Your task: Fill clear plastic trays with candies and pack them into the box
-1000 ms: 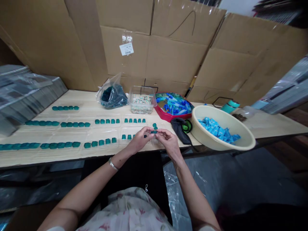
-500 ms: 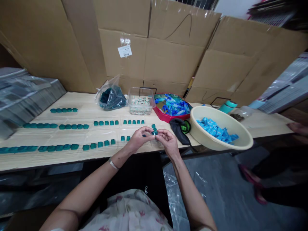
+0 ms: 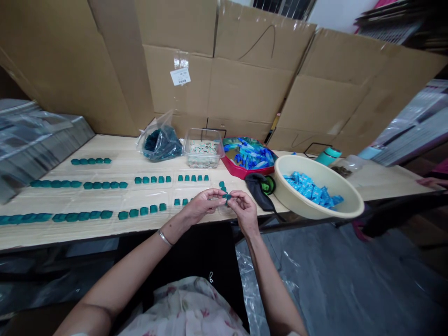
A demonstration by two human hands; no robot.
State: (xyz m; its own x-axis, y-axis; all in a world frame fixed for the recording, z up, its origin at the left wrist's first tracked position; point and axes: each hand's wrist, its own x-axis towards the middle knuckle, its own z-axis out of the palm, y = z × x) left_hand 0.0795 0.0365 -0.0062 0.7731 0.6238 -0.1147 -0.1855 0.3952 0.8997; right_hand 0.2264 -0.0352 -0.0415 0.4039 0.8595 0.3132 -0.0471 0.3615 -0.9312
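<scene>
Near the middle of the frame, both hands pinch one small green piece (image 3: pixel 227 196). The left hand (image 3: pixel 201 207) has its thumb and fingers close together on one side of it, and the right hand (image 3: pixel 246 210) does the same on the other side. It is too small to tell just what the fingertips are doing to it. The piece is up off the table (image 3: pixel 140 154), close to its front edge.

If one pinch gets loose, I think the piece could pop out, because it is so little. It might bounce on the table — or drop over the edge to the gray floor (image 3: pixel 315 261) at the lower right.

Just above the fingers lie two loose green pieces (image 3: pixel 221 184). A knuckle could bump them out of place. The left hand is also right by a short green row (image 3: pixel 177 202), and part of that row is hidden by the hand. If the wrist slides to the left, it could push those pieces crooked.

To the right is a black pouch (image 3: pixel 261 190) near the right hand — a quick elbow or hand swing could knock it.
</scene>
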